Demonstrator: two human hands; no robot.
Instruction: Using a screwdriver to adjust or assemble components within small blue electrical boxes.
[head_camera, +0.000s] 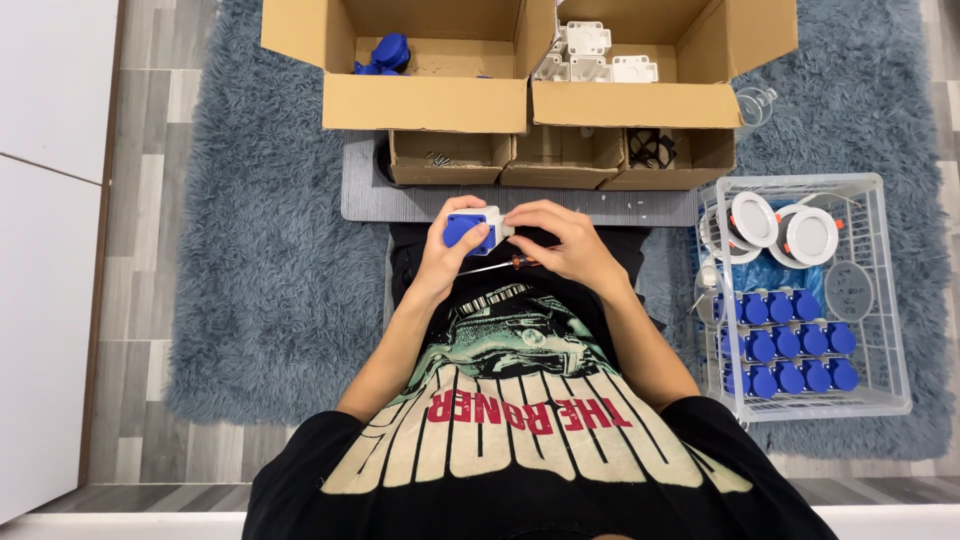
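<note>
My left hand (447, 252) is curled around a small white socket box with a blue cap (472, 229), holding it up over my lap, just in front of the grey mat (365, 195). My right hand (565, 243) meets it from the other side: the fingers (522, 214) of that hand pinch the white corner of the box, while the rest of the hand is closed on a thin screwdriver (500, 265) whose metal shaft pokes out toward my left wrist.

Straight ahead, on the mat, three small open cardboard trays (555, 160) sit in a row, touching one another; the right one holds dark rings, and what lies in the others I cannot tell. Behind them stand two large open cartons: the left carton (425, 100) has blue caps in it, the right carton (630, 103) has white box housings. To my right, on the shaggy blue-grey rug (270, 260), is a clear plastic crate (885, 300) with rows of finished blue-capped sockets and two round white fittings at its far end. Nothing lies between my hands and the trays.
</note>
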